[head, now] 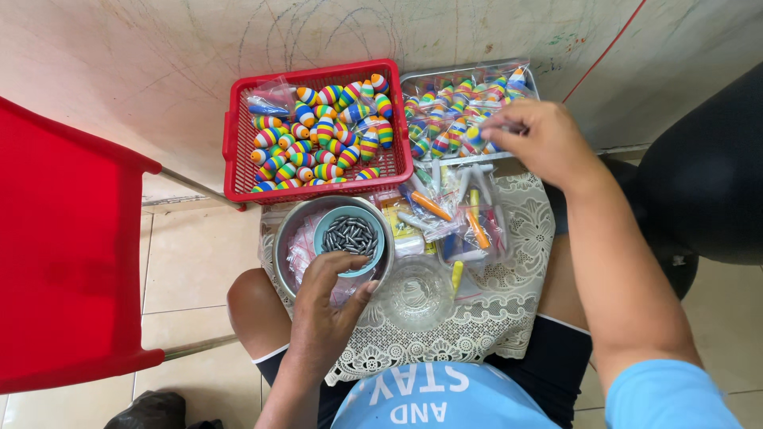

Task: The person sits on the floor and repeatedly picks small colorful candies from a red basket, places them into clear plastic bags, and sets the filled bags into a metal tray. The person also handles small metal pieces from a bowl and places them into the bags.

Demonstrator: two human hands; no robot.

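Rainbow-striped floats, bagged, fill the metal tray (413,79) at far right of the lap setup; R hand (540,139) sits over the tray's near edge w/ fingertips (494,127) pinched on one bagged float (474,137). That grip is closed on the packet, float right at the fingertips, long axis running roughly away from the wrist toward the red basket (238,135). Loose floats pile in the basket, just left of the R grip, well ahead of the L one.

L hand (330,306) hangs over the steel bowl (280,246), fingers curled loosely, tips at the rim of the small teal bowl (380,250) of grey lead sinkers (350,234). Can't tell if it holds a sinker; looks mostly loose. Sinkers lie just ahead of the L fingertips, so L is nearer them, R nearer the floats. Clear glass dish (417,298) sits just right of the L grip, on the lace cloth (509,302).
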